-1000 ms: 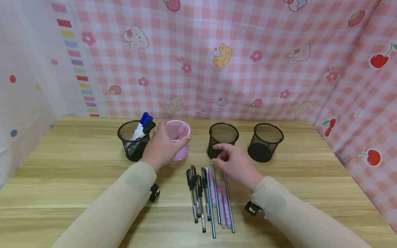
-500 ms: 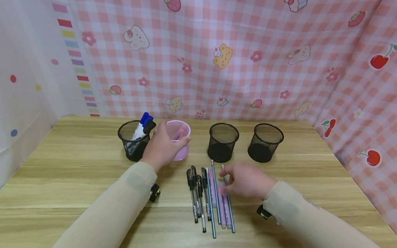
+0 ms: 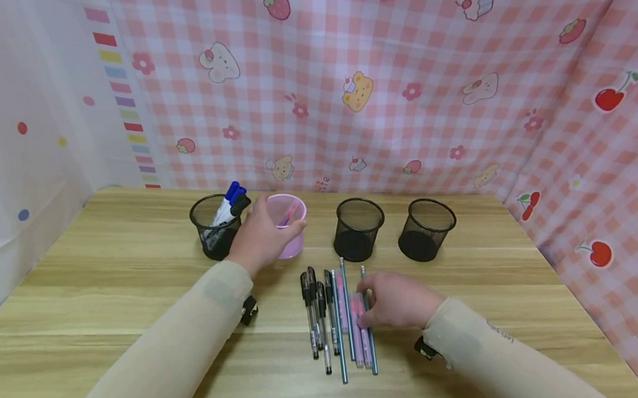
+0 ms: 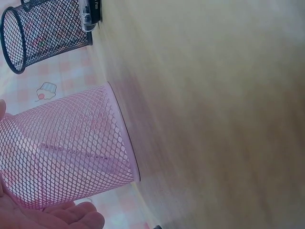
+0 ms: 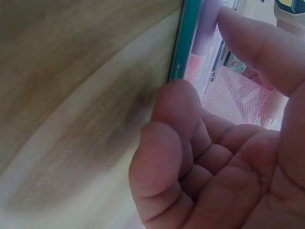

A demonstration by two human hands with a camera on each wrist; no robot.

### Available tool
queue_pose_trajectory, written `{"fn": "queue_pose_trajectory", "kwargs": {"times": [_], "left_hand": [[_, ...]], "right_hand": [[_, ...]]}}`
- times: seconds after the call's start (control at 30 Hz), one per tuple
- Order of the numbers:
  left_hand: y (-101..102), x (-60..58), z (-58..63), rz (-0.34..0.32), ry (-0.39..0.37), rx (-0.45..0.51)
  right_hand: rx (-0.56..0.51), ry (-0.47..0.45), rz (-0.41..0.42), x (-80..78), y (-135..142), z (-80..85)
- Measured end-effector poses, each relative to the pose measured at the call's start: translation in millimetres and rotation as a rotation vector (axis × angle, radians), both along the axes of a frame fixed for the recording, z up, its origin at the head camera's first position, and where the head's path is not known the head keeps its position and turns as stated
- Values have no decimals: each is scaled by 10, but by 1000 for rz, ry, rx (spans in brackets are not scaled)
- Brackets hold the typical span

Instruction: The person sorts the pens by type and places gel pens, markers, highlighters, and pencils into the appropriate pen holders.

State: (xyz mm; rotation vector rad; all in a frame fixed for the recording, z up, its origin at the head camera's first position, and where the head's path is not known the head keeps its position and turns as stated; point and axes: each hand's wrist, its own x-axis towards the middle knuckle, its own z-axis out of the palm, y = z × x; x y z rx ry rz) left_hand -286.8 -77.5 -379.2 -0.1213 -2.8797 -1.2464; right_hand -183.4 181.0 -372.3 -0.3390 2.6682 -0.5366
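My left hand (image 3: pixel 266 237) holds a pink mesh pen cup (image 3: pixel 291 246), fingers at its far left side and thumb along its right. The cup stands on the table with a pink pen (image 3: pixel 290 212) inside. My right hand (image 3: pixel 399 300) is at the right edge of a row of writing tools. Its thumb touches a pink-purple pen (image 3: pixel 365 346); its bent fingertips are by the rightmost teal pencil (image 3: pixel 373 360), with a gap between thumb and fingers. In the right wrist view the pencil (image 5: pixel 186 38) passes just beyond the fingertips.
Left of the pink cup, a black mesh cup (image 3: pixel 202 219) holds blue- and black-capped markers (image 3: pixel 229 204). Two more black mesh cups, one in the middle (image 3: pixel 356 246) and one to the right (image 3: pixel 419 246), contain nothing visible. Black-capped gel pens (image 3: pixel 323 323) lie left of the pencils.
My right hand has come down from near the middle black cup to the right side of the row. The rightmost pencil's upper end has shifted slightly right. My left hand stays put.
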Motion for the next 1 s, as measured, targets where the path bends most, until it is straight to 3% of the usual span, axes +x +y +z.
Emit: {"fn": "queue_pose_trajectory", "kwargs": {"times": [0.6,1.0], "left_hand": [[-1,-3,0,-7,11,6],[-2,-3,-9,-5,0,10]], "right_hand": [[28,112,6,29,-102,-26],[-7,100,-21,33,-121,-74]]}}
